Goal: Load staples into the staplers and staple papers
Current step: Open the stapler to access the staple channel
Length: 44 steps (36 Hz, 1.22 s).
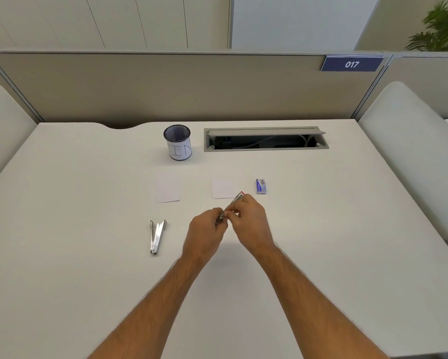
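Both hands hold a small metal stapler point(235, 201) with a red tip above the middle of the white desk. My left hand point(204, 234) grips its near end and my right hand point(251, 221) pinches its top near the middle. A second silver stapler point(156, 235) lies swung apart on the desk to the left. Two small stacks of white paper lie beyond the hands, one at left point(168, 187) and one at right point(223, 187). A small blue staple box point(261, 186) rests to the right of the papers.
A mesh pen cup point(177, 142) with a white label stands at the back centre. Beside it is a cable hatch point(265, 139) with its lid raised. A beige partition point(165, 86) with a "017" sign closes the desk's far edge.
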Each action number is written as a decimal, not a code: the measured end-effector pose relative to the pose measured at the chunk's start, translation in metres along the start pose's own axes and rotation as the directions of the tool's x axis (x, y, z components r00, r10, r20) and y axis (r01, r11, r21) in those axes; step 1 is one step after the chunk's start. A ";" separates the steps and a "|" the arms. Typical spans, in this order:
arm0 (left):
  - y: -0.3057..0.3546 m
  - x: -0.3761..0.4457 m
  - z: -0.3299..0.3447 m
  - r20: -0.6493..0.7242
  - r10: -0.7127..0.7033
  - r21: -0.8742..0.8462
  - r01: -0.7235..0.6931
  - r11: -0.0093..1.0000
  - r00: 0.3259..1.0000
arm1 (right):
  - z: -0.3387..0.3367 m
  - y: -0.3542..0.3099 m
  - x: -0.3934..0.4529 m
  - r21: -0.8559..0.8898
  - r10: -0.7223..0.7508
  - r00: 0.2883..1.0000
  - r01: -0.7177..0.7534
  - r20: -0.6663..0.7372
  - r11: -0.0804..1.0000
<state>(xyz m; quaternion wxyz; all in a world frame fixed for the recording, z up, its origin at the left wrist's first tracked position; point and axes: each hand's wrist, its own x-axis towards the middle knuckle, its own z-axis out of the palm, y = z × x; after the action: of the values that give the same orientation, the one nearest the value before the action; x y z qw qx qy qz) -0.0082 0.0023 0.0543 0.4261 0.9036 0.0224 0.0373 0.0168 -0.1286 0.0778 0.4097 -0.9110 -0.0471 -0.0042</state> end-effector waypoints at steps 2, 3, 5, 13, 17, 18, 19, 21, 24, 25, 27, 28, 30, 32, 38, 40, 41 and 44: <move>-0.002 -0.001 -0.001 0.011 0.012 0.019 -0.012 1.000 1.000 | 0.000 -0.002 0.002 0.011 0.044 0.999 -0.045 0.026 0.999; -0.003 0.000 -0.001 0.017 0.015 0.023 -0.015 1.000 1.000 | 0.000 -0.003 0.003 0.034 0.072 0.997 -0.074 0.032 0.997; -0.004 0.000 -0.001 0.022 0.015 0.021 -0.016 1.000 1.000 | 0.001 -0.004 0.004 0.094 0.127 0.991 -0.130 0.041 0.987; -0.004 0.004 0.001 0.005 0.014 -0.004 -0.014 1.000 1.000 | 0.003 -0.008 0.007 0.186 0.233 0.971 -0.240 0.057 0.953; -0.005 0.004 0.002 0.017 -0.002 0.005 0.002 1.000 1.000 | 0.008 -0.008 0.005 0.078 0.208 0.976 -0.213 0.069 0.974; -0.005 0.003 0.003 0.022 -0.013 0.002 0.013 1.000 1.000 | 0.010 -0.007 0.004 0.040 0.194 0.978 -0.198 0.078 0.979; -0.006 0.003 0.004 0.026 -0.026 0.000 0.026 1.000 0.999 | 0.011 -0.006 0.004 0.005 0.180 0.980 -0.181 0.086 0.983; -0.006 0.002 0.006 0.035 -0.046 0.016 0.045 0.999 0.998 | 0.012 -0.004 0.003 -0.046 0.158 0.982 -0.154 0.101 0.987; -0.007 0.000 0.010 0.037 -0.081 0.067 0.078 0.995 0.996 | 0.013 0.003 0.002 -0.035 0.159 0.982 -0.156 0.104 0.987; -0.008 0.000 0.012 0.022 -0.092 0.072 0.091 0.993 0.995 | 0.012 0.005 0.002 -0.021 0.161 0.983 -0.160 0.092 0.987; -0.011 -0.002 0.015 -0.016 -0.113 0.061 0.114 0.992 0.993 | 0.010 0.010 0.002 0.013 0.158 0.985 -0.159 0.067 0.987; -0.013 -0.003 0.017 -0.027 -0.124 0.053 0.126 0.991 0.992 | 0.009 0.012 0.002 0.033 0.153 0.986 -0.156 0.062 0.987; -0.017 -0.004 0.019 -0.036 -0.141 0.051 0.143 0.988 0.989 | 0.007 0.015 0.003 0.069 0.151 0.986 -0.156 0.065 0.985; -0.019 -0.004 0.022 -0.043 -0.150 0.075 0.153 0.985 0.988 | 0.005 0.018 0.005 0.089 0.153 0.986 -0.159 0.071 0.983; -0.018 0.004 0.032 -0.087 -0.166 0.228 0.182 0.957 0.982 | 0.005 0.024 0.007 0.172 0.166 0.984 -0.174 0.062 0.970; -0.019 0.007 0.037 -0.070 -0.167 0.254 0.180 0.950 0.983 | 0.005 0.028 0.007 0.192 0.178 0.983 -0.185 0.055 0.964; -0.019 0.008 0.039 -0.055 -0.169 0.262 0.178 0.948 0.984 | 0.004 0.031 0.006 0.198 0.184 0.982 -0.190 0.050 0.962; -0.021 0.010 0.045 -0.014 -0.177 0.291 0.173 0.941 0.984 | 0.002 0.039 0.004 0.202 0.198 0.980 -0.201 0.034 0.959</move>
<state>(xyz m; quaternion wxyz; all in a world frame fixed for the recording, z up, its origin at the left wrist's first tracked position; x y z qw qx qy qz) 0.0056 -0.0185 0.0101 0.2902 0.9511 0.1053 -0.0099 0.0245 -0.1523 0.0481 0.4993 -0.8641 0.0419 0.0479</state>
